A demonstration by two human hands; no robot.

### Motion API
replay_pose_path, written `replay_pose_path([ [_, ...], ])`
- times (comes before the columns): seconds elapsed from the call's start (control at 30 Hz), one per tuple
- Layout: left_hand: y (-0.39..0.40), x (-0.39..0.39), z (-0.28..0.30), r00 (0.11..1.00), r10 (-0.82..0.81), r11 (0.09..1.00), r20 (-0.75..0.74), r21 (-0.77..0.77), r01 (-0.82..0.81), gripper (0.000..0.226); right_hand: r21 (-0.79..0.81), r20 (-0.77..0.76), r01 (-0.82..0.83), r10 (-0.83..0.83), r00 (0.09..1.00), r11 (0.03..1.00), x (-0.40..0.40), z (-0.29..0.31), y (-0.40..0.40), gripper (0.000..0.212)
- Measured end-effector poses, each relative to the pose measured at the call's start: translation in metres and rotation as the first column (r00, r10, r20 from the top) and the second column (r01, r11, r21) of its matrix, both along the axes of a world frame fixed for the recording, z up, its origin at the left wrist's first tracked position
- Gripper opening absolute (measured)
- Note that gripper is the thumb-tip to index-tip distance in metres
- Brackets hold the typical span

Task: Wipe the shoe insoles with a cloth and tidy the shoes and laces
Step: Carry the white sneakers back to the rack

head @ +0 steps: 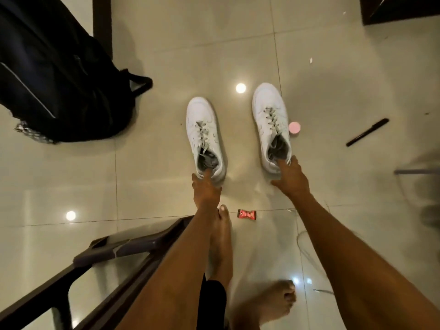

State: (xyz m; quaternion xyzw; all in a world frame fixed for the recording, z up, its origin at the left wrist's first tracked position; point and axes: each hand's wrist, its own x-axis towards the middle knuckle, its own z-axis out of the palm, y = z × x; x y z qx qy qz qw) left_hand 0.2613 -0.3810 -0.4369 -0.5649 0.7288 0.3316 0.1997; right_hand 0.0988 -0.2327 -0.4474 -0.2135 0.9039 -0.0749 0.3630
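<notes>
Gripping heel rims: left hand [206, 186] left shoe [203, 132], right hand [291, 177] right shoe [269, 115].

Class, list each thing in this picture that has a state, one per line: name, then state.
left shoe: upright on floor, laced, left hand fingers hooked in heel opening
right shoe: upright, laced, right hand fingers in heel opening
backpack: slumped on floor
pen: lying flat
pink disc: beside right shoe
</notes>
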Motion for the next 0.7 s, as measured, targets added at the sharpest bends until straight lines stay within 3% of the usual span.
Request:
replay_pose_path([
  [0.13, -0.012, -0.011, -0.023, 0.996, 0.06, 0.997, -0.059, -0.047, -0.063, 0.043, -0.022, -0.145, 0.161, -0.163, 0.976, 0.987, -0.001, -0.017, -0.015, 0.033],
  [0.27, -0.005, -0.018, -0.004, 0.986, 0.076, 0.985, -0.151, -0.145, -0.098, 0.031, -0.085, -0.179, 0.25, -0.261, 0.949, 0.965, 0.009, 0.005, -0.023, 0.026],
  [0.47, 0.039, -0.048, 0.11, 0.977, 0.023, 0.987, -0.212, -0.15, -0.056, 0.033, -0.105, -0.128, 0.348, -0.36, 0.924, 0.932, 0.026, 0.117, -0.019, 0.027],
  [0.7, 0.097, -0.068, 0.253, 0.933, -0.195, 0.977, -0.302, -0.146, 0.157, 0.03, -0.055, -0.156, 0.422, -0.426, 0.891, 0.905, 0.031, 0.272, 0.048, 0.031],
])
